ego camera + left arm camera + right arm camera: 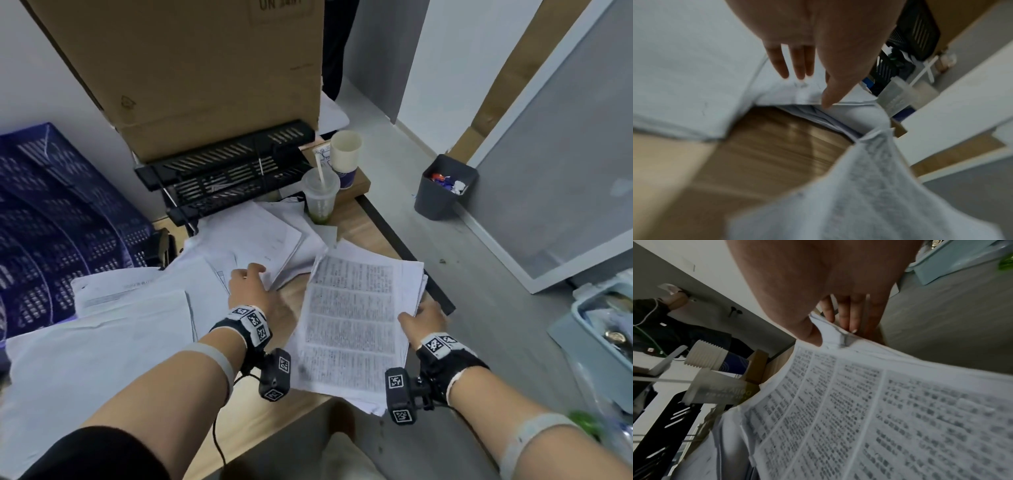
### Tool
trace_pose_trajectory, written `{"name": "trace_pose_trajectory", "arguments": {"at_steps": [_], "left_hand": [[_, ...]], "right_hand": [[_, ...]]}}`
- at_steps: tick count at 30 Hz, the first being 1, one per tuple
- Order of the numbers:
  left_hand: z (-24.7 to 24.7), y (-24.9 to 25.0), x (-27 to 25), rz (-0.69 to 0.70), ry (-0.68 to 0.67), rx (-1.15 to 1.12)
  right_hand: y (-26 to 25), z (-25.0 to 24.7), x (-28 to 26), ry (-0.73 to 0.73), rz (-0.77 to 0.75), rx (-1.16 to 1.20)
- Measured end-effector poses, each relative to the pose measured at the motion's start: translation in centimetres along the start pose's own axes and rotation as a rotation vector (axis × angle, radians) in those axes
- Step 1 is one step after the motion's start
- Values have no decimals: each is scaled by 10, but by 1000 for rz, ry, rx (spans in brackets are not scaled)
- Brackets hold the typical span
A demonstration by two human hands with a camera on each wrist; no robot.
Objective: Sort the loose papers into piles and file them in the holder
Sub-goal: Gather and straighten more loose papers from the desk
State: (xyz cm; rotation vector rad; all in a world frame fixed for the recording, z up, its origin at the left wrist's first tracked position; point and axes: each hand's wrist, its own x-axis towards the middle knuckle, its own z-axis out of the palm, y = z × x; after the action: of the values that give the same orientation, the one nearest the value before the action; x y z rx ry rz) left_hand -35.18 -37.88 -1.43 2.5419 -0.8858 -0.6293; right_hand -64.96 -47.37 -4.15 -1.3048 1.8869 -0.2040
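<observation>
We see the right hand (pixel 423 320) pinching a thick stack of printed sheets (pixel 356 329) by its right edge — thumb on top, fingers (pixel 846 316) underneath — so the stack hangs over the desk's near corner at about 5 o'clock. The left hand (pixel 255 291) reaches toward 12 o'clock with fingers straight and slightly apart, thumb tip at the edge of the loose papers (pixel 253 236) that lie fanned across the wooden desk (pixel 291 294). A bare strip of desk shows between the two hands. The black tiered holder (pixel 226 171) stands at 11 o'clock, just under a cardboard box (pixel 191 68), with a plastic cup (pixel 320 197) close at its right. Motion blur smears the left wrist view; the sheets' print is unreadable.
</observation>
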Motion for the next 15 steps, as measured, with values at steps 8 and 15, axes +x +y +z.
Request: {"name": "trace_pose_trajectory", "arguments": {"at_steps": [8,15], "left_hand": [[15,-18,22,47,187,522],[-25,-15,33,154,24,467]], "right_hand": [[-28,5,-12,2,-185,3],[-62,11,-25,-154,-239,106]]}}
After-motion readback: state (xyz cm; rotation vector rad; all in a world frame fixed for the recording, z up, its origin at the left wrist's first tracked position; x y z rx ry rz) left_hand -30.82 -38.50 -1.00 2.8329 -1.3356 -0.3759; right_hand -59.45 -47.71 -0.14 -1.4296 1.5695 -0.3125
